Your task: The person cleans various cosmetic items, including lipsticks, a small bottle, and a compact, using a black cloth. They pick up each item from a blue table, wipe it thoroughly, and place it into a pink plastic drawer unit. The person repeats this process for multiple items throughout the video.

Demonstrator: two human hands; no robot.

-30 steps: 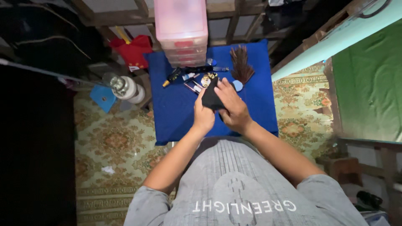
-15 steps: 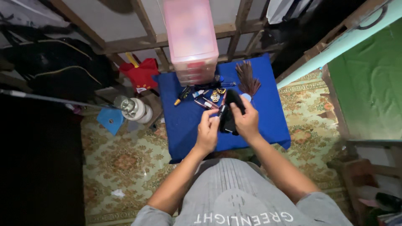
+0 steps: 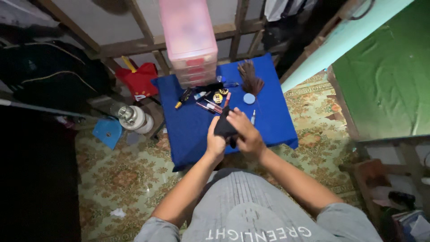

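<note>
Both of my hands hold a small black cloth over the near part of a blue-covered table. My left hand grips its lower left side. My right hand covers its right side, fingers curled over it. Beyond the cloth, small items lie on the blue cover: a gold wristwatch, a few slim cosmetic tubes, a round light-blue lid and a dark brown tassel-like brush.
A pink plastic drawer unit stands at the table's far edge. Left of the table are a red bag, a white gas canister and a blue dustpan-like piece. Patterned floor covering surrounds the table; a green mat lies at right.
The black cloth has come nearer to me, bunched between both hands. The round blue lid, earlier hidden by my right hand, now shows. The camera view has shifted slightly.
</note>
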